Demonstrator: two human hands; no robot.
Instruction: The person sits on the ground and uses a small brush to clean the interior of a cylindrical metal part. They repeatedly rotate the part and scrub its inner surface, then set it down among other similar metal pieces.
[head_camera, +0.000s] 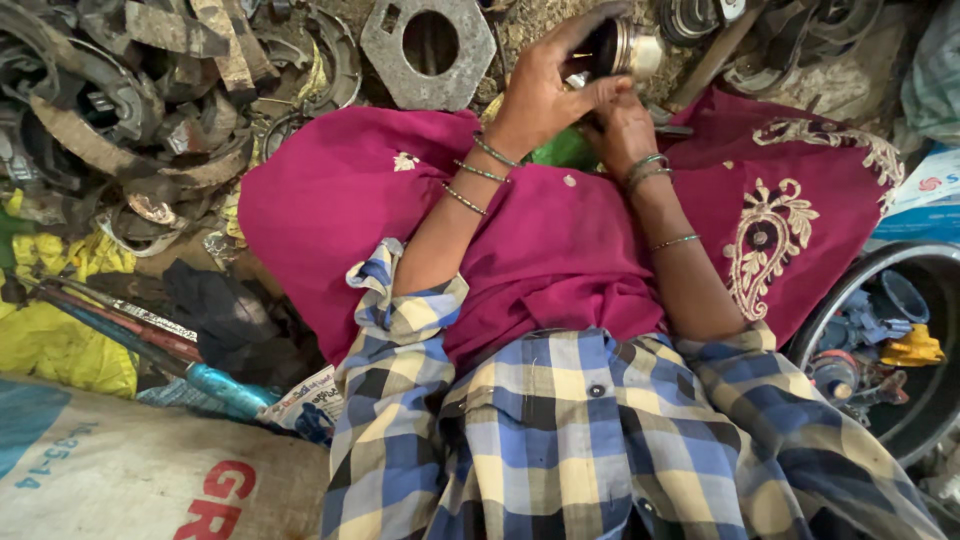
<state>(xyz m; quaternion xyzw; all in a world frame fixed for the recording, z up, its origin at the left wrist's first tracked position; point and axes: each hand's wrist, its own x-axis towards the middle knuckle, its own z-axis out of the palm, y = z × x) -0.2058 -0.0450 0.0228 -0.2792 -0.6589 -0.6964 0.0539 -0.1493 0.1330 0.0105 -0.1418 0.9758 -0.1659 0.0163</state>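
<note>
Up at about twelve o'clock in the head view, both hands meet over the lap on one small part: a short cylindrical metal piece, dark at its near end and pale, ringed steel at its far end. Its long axis lies roughly level, pointing toward two o'clock. The left hand clasps it from the nine o'clock side, fingers curled over the dark end, so this hand clearly has the hold. The right hand sits just beneath, at six o'clock from the piece, touching its underside; whether it grips a slim tool there or merely steadies, I cannot tell. Thin metal bangles ring both wrists. Below spreads a magenta embroidered cloth. At eleven o'clock lies a flat octagonal steel plate with a round hole, beside rusty curved brake shoes.
</note>
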